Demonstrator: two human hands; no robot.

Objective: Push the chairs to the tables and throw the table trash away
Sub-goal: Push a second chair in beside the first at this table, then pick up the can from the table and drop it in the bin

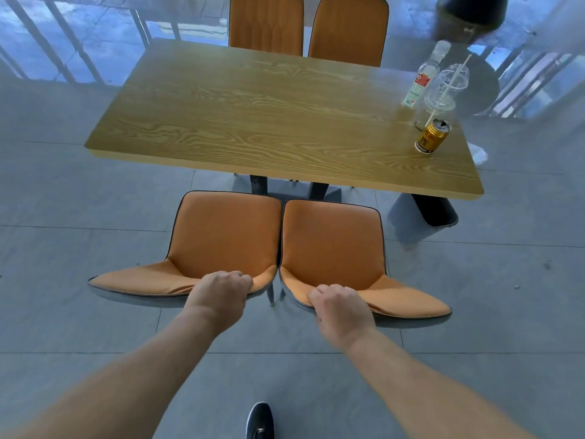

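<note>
Two orange chairs stand side by side in front of the wooden table (pixel 253 106), their seats outside its near edge. My left hand (pixel 221 293) grips the top of the left chair's backrest (pixel 221 236). My right hand (pixel 342 308) grips the top of the right chair's backrest (pixel 332 245). At the table's right end stand a gold can (pixel 432 137), a clear plastic cup with a straw (pixel 443 90) and a clear bottle with a red label (pixel 422 80).
Two more orange chairs (pixel 266 23) (pixel 348 30) are pushed in on the far side. A dark trash bin (pixel 424 217) stands on the floor under the table's right corner. A railing (pixel 63 42) runs behind. My shoe (pixel 260 421) is on the grey tiles.
</note>
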